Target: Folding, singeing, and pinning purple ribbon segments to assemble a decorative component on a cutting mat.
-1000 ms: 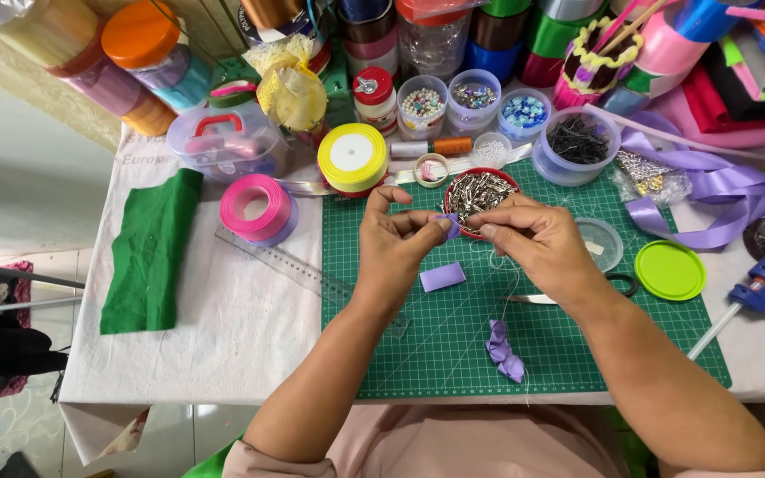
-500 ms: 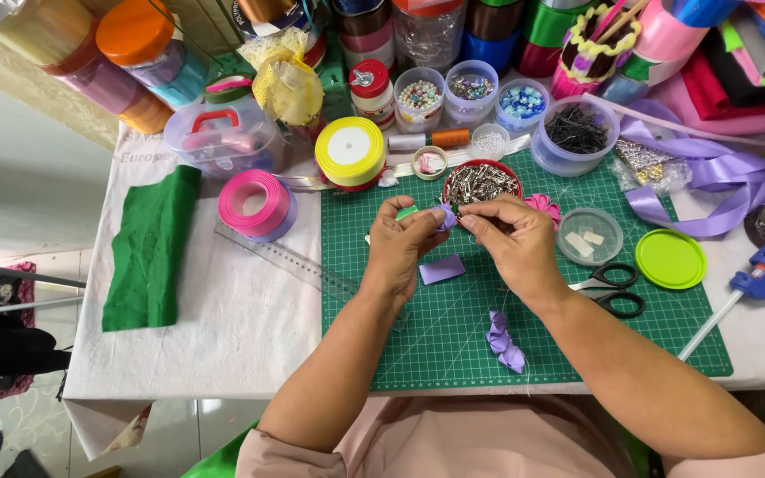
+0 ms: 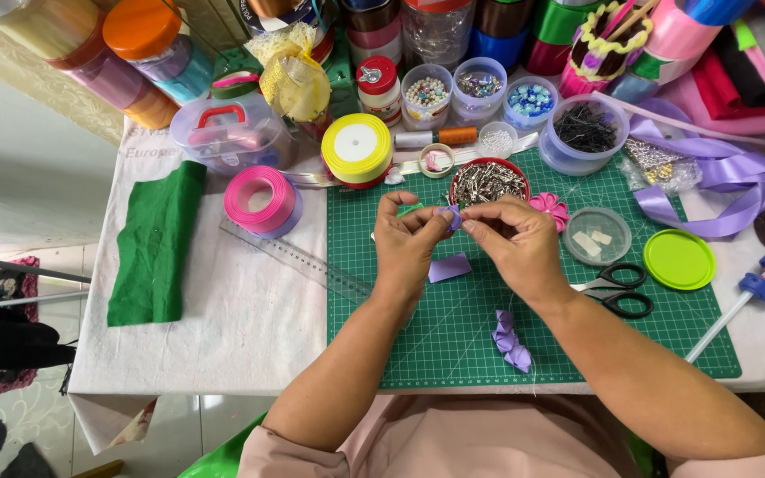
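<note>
Forearms enter from the bottom edge, both rising over the green cutting mat (image 3: pixel 453 345) that lies on the white-covered counter (image 3: pixel 250 327). Nearest the person, a folded lilac ribbon piece (image 3: pixel 512 341) lies on the mat, apart from both hands. A flat lilac ribbon square (image 3: pixel 450 266) lies just below the hands.

Left hand (image 3: pixel 409 243) and right hand (image 3: pixel 513 241) meet above the mat's upper middle. The fingers of both hands are pinched together on a small lilac ribbon fold (image 3: pixel 452 218), held between the two hands, off the mat surface. A green scrap (image 3: pixel 409 210) shows at the left fingertips.

Black-handled scissors (image 3: pixel 617 290) lie to the right of the right hand, near a green lid (image 3: pixel 679 259) and a clear round tub (image 3: pixel 597 236). A clear ruler (image 3: pixel 298 259) lies to the left, across the mat's edge.

Beyond the hands sit a red-rimmed dish of metal clips (image 3: pixel 487 181), a pink ribbon flower (image 3: pixel 549 208), a pink ribbon roll (image 3: pixel 261 199) and a yellow ribbon roll (image 3: pixel 358 148). Green felt (image 3: pixel 157 243) lies at far left. Bead jars (image 3: pixel 478 88) line the back.
</note>
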